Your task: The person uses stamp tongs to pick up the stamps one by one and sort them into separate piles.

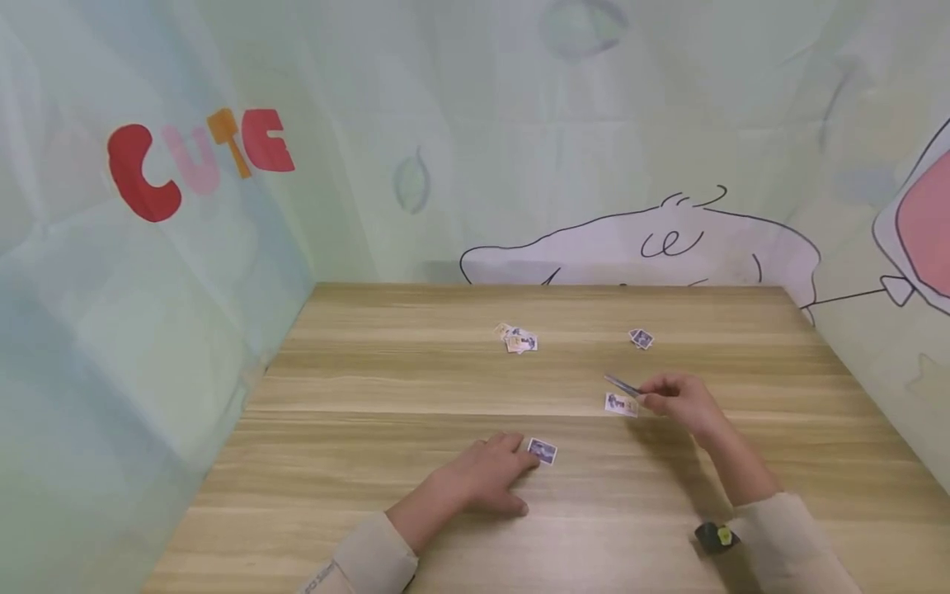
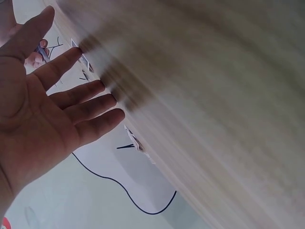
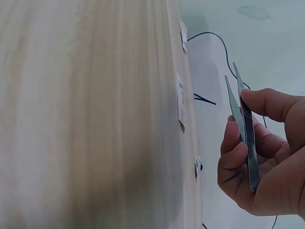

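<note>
My right hand (image 1: 684, 404) holds a pair of metal tweezers (image 3: 248, 143) between thumb and fingers. The tweezers' tips stand slightly apart with nothing between them, as the right wrist view shows. In the head view they point left, above a small printed card (image 1: 620, 405) with a pale border. My left hand (image 1: 486, 473) lies low over the wooden table, palm down, fingers spread and nearly straight. Its index fingertip rests on the lower left part of a dark, white-edged card (image 1: 545, 450).
Farther back on the table (image 1: 386, 355) lies a loose pile of overlapping cards (image 1: 523, 341). A smaller stack of cards (image 1: 641, 339) sits to its right. Beside the right sleeve (image 1: 790, 536) is a small black object (image 1: 714, 538). Printed cloth walls (image 1: 356, 206) border the table.
</note>
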The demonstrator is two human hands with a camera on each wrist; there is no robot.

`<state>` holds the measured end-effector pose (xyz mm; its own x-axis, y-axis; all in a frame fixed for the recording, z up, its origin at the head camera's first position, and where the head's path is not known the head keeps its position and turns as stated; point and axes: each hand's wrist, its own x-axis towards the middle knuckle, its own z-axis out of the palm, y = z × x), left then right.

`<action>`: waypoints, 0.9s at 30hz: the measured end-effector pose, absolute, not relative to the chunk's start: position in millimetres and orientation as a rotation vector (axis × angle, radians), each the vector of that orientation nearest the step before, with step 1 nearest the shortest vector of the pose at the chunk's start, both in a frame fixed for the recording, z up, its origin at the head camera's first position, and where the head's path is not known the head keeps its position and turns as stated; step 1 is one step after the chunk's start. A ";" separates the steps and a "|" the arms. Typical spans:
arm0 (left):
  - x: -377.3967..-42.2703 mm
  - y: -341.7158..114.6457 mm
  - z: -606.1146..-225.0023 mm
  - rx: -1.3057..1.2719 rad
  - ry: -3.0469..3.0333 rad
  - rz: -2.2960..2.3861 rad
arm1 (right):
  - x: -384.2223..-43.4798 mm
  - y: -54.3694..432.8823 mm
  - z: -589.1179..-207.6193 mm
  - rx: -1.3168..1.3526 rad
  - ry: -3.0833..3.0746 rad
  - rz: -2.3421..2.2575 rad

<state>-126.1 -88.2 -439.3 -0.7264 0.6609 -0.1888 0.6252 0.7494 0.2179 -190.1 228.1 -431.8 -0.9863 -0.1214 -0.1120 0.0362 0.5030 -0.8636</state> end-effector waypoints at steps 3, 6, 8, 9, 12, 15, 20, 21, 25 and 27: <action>-126.9 -88.0 -439.3 1.008 2.688 0.218 | -188.8 225.8 -433.8 -0.078 2.579 -1.490; -127.3 -87.9 -438.5 1.010 2.678 0.236 | -187.2 223.7 -436.4 -0.091 2.570 -1.484; -128.2 -88.2 -438.3 1.008 2.673 0.252 | -186.0 222.2 -438.1 -0.112 2.560 -1.474; -128.5 -88.2 -438.3 1.008 2.669 0.258 | -184.7 221.6 -439.1 -0.127 2.553 -1.469; -129.6 -88.2 -437.8 1.011 2.661 0.271 | -181.1 219.3 -442.4 -0.158 2.533 -1.465; -130.3 -88.5 -437.1 1.008 2.656 0.278 | -178.6 215.8 -444.1 -0.185 2.522 -1.455; -130.1 -88.3 -435.2 0.996 2.653 0.290 | -174.3 210.7 -445.8 -0.224 2.511 -1.443; -129.8 -88.3 -434.9 0.995 2.655 0.291 | -173.7 209.9 -446.1 -0.240 2.508 -1.436; -129.3 -88.1 -435.3 0.997 2.663 0.298 | -170.0 207.7 -446.1 -0.308 2.464 -1.402; -128.9 -87.7 -435.9 0.995 2.661 0.310 | -167.5 207.3 -445.8 -0.344 2.426 -1.381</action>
